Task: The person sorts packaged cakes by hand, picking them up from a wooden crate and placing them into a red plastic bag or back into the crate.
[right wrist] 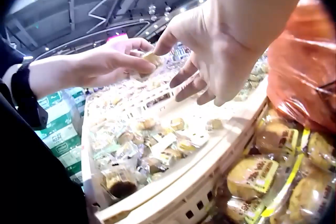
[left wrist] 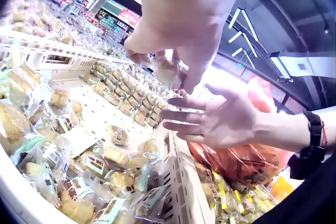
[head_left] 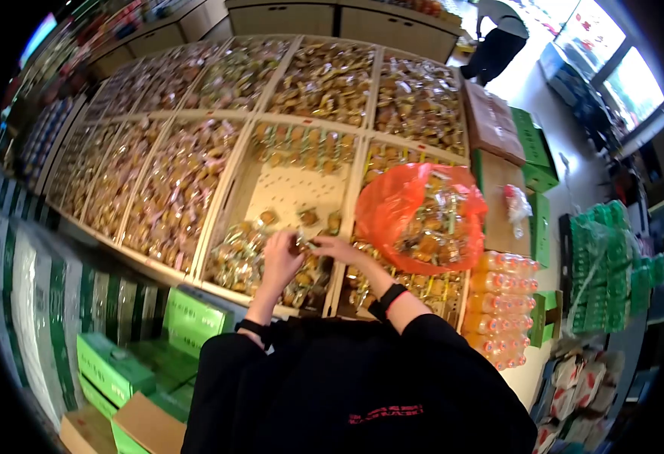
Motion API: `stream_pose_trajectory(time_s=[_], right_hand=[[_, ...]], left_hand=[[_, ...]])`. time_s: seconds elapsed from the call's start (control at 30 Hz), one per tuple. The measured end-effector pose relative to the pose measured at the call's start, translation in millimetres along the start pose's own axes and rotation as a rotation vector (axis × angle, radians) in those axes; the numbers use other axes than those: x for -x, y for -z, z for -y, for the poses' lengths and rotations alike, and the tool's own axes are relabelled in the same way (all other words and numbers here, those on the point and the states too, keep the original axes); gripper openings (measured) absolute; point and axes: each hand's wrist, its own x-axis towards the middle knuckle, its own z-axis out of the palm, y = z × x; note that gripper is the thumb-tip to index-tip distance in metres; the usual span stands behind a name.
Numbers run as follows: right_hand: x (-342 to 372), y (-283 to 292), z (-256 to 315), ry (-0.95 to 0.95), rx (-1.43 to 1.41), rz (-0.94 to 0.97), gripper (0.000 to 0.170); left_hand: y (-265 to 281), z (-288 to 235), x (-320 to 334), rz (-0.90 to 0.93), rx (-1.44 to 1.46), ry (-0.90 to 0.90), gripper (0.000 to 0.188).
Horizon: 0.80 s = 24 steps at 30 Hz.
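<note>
Left hand (head_left: pixel 281 261): thumb and fingers pinching one small wrapped cake (left wrist: pixel 167 71) in clear film, raised above the near part of the crate (head_left: pixel 294 189). Right hand (head_left: pixel 335 250): released, fingers extended and slightly spread, thumb reaching toward the same cake. Whether my thumb touches the film, I cannot tell.

Wrists: a black band on each, left band (head_left: pixel 255 329) and right band (head_left: pixel 387 301).

Below my hands: a loose pile (head_left: pixel 233 257) of wrapped cakes lying at mixed angles in the near end of the crate. A few single packets sit just beyond it on the perforated floor. At the far end, packets stand in neat rows (head_left: pixel 301 147) across the width.

Right of the crate: a red plastic bag (head_left: pixel 381 208), open, holding wrapped packets, resting on the neighbouring compartment of yellow-striped packets (right wrist: pixel 253 176). Past it, orange drink bottles (head_left: pixel 498 303).

Left and ahead: further compartments (head_left: pixel 184 174) filled with wrapped goods. Near my left side, green boxes (head_left: pixel 195 318). Far right, a person (head_left: pixel 498 38) bends forward in the aisle.
</note>
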Motion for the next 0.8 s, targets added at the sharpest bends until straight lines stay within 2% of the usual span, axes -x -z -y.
stream_pose_trajectory(time_s=[0.03,0.07,0.13,0.27,0.33,0.37,0.43,0.53,0.6,0.67,0.7,0.8], right_hand=[[1,-5,4,0.072,-0.127,-0.029,0.037],[10,-11,29,0.063,-0.199,-0.049,0.032],[18,-17,52,0.041,0.102,-0.211,0.030],[32,-24,76,0.086,0.080,-0.303,0.021],[41,-27,86,0.192,0.377,-0.406,0.014],[44,-28,86,0.188,0.377,-0.408,0.014],[47,-29,88,0.290,0.557,-0.471,0.012],[57,-25,96,0.206,0.426,-0.437,0.012],[62,-25,103,0.196,0.476,-0.409,0.016],[65,-28,105,0.062,-0.066,-0.370,0.019],[66,-26,107,0.062,-0.062,-0.368,0.019],[74,-20,106,0.105,0.003,-0.427,0.022]], left_hand=[[4,-3,0,0.004,0.051,-0.032,0.045],[8,-9,0,-0.012,0.066,-0.062,0.047],[14,-15,1,-0.031,0.028,-0.159,0.051],[22,-30,5,-0.021,0.119,-0.157,0.054],[23,-32,7,0.003,0.066,-0.222,0.056],[24,-33,9,0.006,0.069,-0.221,0.056],[27,-40,12,-0.007,-0.033,-0.277,0.056],[38,-49,15,0.035,-0.024,-0.198,0.057],[37,-47,14,0.035,-0.016,-0.204,0.052],[32,-42,15,0.277,0.924,0.323,0.042],[30,-39,16,0.273,0.927,0.322,0.042],[32,-42,20,0.375,1.431,0.563,0.042]])
